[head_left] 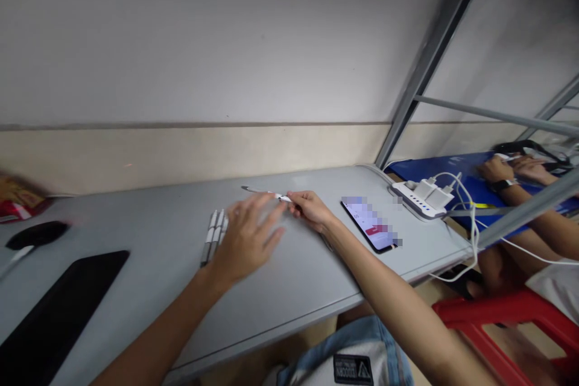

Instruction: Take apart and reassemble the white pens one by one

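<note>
My right hand (pixel 310 208) pinches a white pen (pixel 284 198) by its near end, just above the grey table (pixel 289 265). The pen's thin dark-tipped end points left toward the wall. In front of its middle, my left hand (pixel 246 241) is spread open and slightly blurred, palm down with fingers apart. Whether those fingertips touch the pen, I cannot tell. Beside the left hand several white pens with grey grips (pixel 211 234) lie side by side, partly covered by that hand.
A lit phone (pixel 368 223) lies right of my right forearm. Beyond it are a power strip (pixel 418 199) with chargers and white cables, and a metal frame (pixel 407 90). At left sit a black flat object (pixel 67 307), a black mouse-like object (pixel 38 234) and a red packet (pixel 18 202). Another person's hands (pixel 497 172) work at a blue table.
</note>
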`<state>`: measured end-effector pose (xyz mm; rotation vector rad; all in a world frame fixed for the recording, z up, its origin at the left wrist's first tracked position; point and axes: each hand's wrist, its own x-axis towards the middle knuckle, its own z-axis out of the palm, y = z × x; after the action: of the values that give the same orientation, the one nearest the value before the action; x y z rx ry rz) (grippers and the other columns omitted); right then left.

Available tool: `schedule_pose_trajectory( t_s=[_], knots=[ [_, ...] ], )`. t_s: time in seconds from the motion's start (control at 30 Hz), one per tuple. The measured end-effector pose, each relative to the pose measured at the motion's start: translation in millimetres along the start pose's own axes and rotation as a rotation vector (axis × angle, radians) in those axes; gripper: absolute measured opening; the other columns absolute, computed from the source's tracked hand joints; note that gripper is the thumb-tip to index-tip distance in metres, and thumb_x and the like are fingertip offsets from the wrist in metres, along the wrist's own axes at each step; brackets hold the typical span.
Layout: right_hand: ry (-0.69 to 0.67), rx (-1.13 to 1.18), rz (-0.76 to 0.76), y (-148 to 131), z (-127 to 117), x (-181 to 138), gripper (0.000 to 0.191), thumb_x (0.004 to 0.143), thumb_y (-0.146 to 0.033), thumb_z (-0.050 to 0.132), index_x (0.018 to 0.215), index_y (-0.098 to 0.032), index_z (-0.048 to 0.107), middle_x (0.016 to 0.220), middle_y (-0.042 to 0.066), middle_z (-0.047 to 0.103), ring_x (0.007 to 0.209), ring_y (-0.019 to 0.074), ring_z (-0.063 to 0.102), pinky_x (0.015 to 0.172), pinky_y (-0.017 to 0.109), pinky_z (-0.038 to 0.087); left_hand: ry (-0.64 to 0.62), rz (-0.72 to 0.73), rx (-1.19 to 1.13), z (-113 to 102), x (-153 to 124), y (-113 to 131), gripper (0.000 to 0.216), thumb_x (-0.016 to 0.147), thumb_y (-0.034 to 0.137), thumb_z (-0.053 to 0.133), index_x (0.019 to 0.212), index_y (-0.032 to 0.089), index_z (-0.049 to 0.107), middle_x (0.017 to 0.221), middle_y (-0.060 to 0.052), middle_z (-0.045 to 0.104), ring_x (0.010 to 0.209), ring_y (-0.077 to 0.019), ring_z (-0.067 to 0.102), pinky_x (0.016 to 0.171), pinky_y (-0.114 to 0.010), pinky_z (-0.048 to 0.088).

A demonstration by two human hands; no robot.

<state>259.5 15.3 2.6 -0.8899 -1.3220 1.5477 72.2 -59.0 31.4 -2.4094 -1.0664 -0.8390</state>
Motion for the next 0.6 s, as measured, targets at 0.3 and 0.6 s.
schedule_pose_trajectory(
  t_s=[0.3, 0.6],
  knots=[
    [0.0, 0.252, 0.052, -1, -3, 3, 0.036, 0.075, -0.047, 0.07, 0.081, -0.012, 0.067, 0.056, -0.004, 0.051, 0.047, 0.0052, 0.035, 0.047, 0.023, 0.024, -0.217, 0.109, -0.414, 29, 19, 143, 0.052, 0.094, 0.04, 0.044, 0.142, 0.021, 0.04, 0.154, -0.008, 0.032, 0.144, -0.025, 0.023, 0.115, -0.045, 0.029],
    [-0.003, 0.406, 0.079, -4, -10, 1, 0.034, 0.076, -0.042, 0.072, 0.088, -0.011, 0.068, 0.058, -0.004, 0.049, 0.048, 0.0045, 0.036, 0.046, 0.02, 0.027, -0.166, -0.171, -0.891, 63, -61, 275, 0.062, 0.08, 0.037, 0.056, 0.141, 0.042, 0.042, 0.133, -0.003, 0.059, 0.12, -0.0265, 0.057, 0.078, -0.041, 0.061]
  ],
)
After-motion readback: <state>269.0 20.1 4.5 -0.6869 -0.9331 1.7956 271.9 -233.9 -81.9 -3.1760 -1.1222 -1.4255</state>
